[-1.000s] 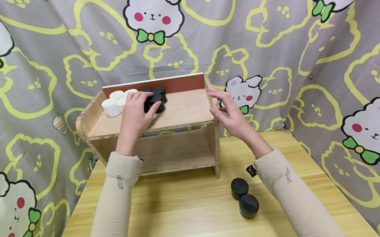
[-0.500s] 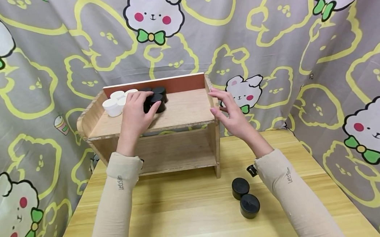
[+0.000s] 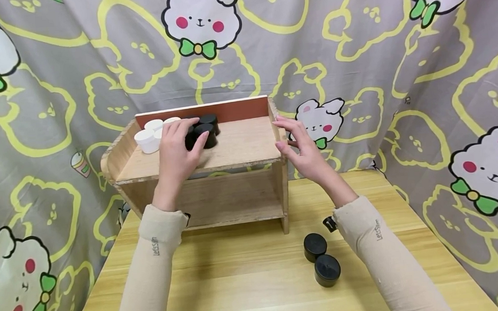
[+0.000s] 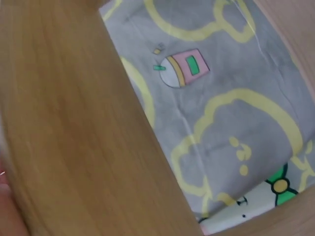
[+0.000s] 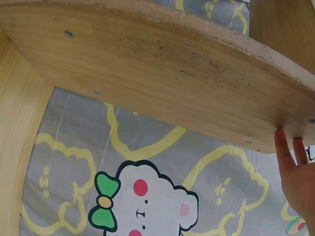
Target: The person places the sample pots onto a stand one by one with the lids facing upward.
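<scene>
A wooden two-tier shelf [image 3: 244,141] stands on the table, its top board bearing white round jars [image 3: 147,141] at the left and black round jars [image 3: 206,135] beside them. My left hand [image 3: 176,148] is over the near side of the black jars, thumb and fingers spread apart and partly covering jars of both colours. My right hand [image 3: 302,150] rests its fingertips against the right side panel of the shelf, fingers extended. In the right wrist view, fingertips [image 5: 280,135] touch that panel's outer face [image 5: 147,73].
Two more black jars, a farther one [image 3: 315,246] and a nearer one [image 3: 327,270], sit side by side on the wooden table [image 3: 239,279], close to the right forearm. A patterned grey curtain [image 3: 242,37] hangs behind the shelf and along both sides.
My left hand has shifted slightly left, its fingertips and thumb drawing back from the black jars, which stay where they were. The right hand keeps its place on the panel.
</scene>
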`<action>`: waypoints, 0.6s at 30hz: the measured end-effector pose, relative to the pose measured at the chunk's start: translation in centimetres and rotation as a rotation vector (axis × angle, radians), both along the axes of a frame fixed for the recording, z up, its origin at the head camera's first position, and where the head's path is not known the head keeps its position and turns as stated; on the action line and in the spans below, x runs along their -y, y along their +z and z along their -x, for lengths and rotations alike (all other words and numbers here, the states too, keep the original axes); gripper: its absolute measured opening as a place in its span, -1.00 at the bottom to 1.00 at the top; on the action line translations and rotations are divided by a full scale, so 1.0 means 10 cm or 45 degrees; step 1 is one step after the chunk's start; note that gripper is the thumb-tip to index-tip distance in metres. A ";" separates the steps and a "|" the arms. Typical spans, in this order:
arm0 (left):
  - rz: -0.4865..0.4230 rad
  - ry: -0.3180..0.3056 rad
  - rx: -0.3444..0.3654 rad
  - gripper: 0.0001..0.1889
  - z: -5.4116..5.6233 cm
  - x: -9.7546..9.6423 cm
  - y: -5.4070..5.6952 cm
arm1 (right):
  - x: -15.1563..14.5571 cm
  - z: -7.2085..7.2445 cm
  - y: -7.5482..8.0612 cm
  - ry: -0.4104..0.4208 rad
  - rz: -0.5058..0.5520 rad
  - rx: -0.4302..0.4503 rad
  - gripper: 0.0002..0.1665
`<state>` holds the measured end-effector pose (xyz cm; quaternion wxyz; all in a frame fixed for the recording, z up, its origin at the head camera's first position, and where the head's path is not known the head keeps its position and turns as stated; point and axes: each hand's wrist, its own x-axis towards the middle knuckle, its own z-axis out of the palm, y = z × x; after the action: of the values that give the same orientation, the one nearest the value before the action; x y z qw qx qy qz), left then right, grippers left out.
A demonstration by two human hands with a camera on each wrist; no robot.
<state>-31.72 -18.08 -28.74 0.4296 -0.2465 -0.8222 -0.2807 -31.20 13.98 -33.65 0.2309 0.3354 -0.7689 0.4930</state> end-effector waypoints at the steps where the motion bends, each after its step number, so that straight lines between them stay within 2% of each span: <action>1: 0.003 -0.012 -0.015 -0.59 -0.03 -0.03 -0.01 | 0.00 0.00 0.00 -0.002 -0.001 0.000 -0.42; 7: 0.106 -0.102 -0.123 -0.53 -0.27 -0.28 -0.04 | 0.00 0.00 0.00 -0.005 0.003 0.007 -0.42; 10: 0.154 -0.142 -0.133 -0.52 -0.41 -0.39 -0.12 | 0.01 0.01 0.00 -0.004 0.003 0.011 -0.41; 14: 0.176 -0.208 -0.123 -0.51 -0.56 -0.50 -0.34 | 0.02 0.00 0.01 -0.003 0.000 0.010 -0.40; 18: 0.221 -0.268 -0.100 -0.50 -0.67 -0.63 -0.62 | 0.05 -0.13 0.11 -0.001 0.006 0.013 -0.42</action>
<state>-25.06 -11.76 -34.98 0.4067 -0.3783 -0.7955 -0.2422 -29.92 13.46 -32.56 0.2279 0.3318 -0.7691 0.4965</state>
